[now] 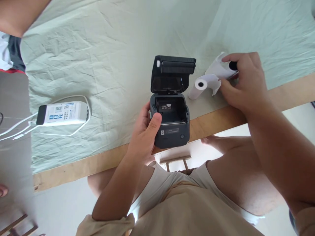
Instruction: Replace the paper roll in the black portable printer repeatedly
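Observation:
My left hand [144,131] is closed around the side of a small dark label printer [169,134], thumb on its top edge. The printer's lid [172,73] stands up, showing a roller and a paper bay with a printed sticker inside. To its right, my right hand [246,80] has its fingers on a wide white paper roll [218,67] with a dark core. Its thumb is beside the loose end of a smaller white paper roll [197,88]; I cannot tell whether they touch.
A pale green cloth [118,72] covers the table, whose wooden edge [83,164] runs along my side. At left lies a white power strip [65,113] with white cables. Another person's arm [21,14] reaches in at the upper left. A wooden stool [176,159] shows below.

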Motion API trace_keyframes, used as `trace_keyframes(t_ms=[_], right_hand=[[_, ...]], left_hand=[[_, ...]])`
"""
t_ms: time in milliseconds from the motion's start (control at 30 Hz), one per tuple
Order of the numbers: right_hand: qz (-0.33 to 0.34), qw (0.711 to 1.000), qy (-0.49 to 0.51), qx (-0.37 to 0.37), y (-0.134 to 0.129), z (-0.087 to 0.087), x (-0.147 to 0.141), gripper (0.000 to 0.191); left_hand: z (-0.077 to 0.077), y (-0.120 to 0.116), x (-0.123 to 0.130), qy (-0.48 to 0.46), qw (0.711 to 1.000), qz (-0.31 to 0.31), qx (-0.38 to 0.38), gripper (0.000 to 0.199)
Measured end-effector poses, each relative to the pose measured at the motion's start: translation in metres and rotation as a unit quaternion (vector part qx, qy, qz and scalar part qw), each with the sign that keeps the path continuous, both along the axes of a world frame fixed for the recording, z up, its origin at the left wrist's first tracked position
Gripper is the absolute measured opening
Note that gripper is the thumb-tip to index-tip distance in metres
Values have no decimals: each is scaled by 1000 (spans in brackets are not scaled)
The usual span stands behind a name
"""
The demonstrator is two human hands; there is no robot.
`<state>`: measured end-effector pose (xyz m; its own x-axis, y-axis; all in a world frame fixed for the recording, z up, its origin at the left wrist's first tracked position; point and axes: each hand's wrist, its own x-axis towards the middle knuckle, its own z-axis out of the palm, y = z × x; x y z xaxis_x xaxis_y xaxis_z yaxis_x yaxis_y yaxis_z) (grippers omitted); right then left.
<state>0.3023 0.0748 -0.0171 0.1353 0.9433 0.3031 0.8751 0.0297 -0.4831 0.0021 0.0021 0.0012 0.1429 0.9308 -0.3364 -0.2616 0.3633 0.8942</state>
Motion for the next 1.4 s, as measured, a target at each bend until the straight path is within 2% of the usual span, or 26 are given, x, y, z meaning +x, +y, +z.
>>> trace_keyframes(t_ms=[200, 300, 433, 567, 700, 967, 1033, 1133, 1167, 1233, 1300, 1333, 1400], right_hand=[[-14, 999, 22, -37, 0, 1, 1, 72], [-42, 999, 11, -25, 1, 3, -1, 67], [-43, 997, 47, -39, 2, 2, -2, 81], [-57, 998, 26, -22, 4, -2, 2, 76], [-31, 999, 24, -18, 2, -3, 4, 86], [-66, 997, 27, -11, 9, -1, 1, 70], [-62, 996, 54, 39, 7, 3, 0, 68], [2, 976, 85, 199, -9, 16, -13, 61], [42, 964, 91, 245, -17, 22, -22, 59], [142, 940, 107, 292, -34, 32, -46, 54], [226, 953, 100, 175, -49, 41, -72, 43], [261, 950, 76, 155, -54, 43, -84, 39], [263, 949, 54, 165, -57, 43, -100, 38]], left_hand=[[1, -1, 1, 16, 1000, 17, -10, 60], [1, -1, 0, 13, 1000, 18, -10, 58], [1, -1, 0, 16, 1000, 15, -9, 57], [-1, -1, 0, 5, 1000, 17, 1, 54], [-1, 0, 0, 9, 1000, 15, -3, 54], [0, -2, 0, 12, 1000, 13, -2, 53], [0, -2, 1, 17, 1000, 20, -2, 54], [1, -1, 2, 16, 1000, 23, -9, 55], [1, -1, 2, 13, 1000, 23, -12, 55], [1, -1, 2, 11, 1000, 25, -14, 55], [1, -2, 2, 20, 999, 31, -8, 54], [0, -2, 2, 26, 999, 33, -5, 55], [0, -3, 2, 37, 999, 34, -2, 58]])
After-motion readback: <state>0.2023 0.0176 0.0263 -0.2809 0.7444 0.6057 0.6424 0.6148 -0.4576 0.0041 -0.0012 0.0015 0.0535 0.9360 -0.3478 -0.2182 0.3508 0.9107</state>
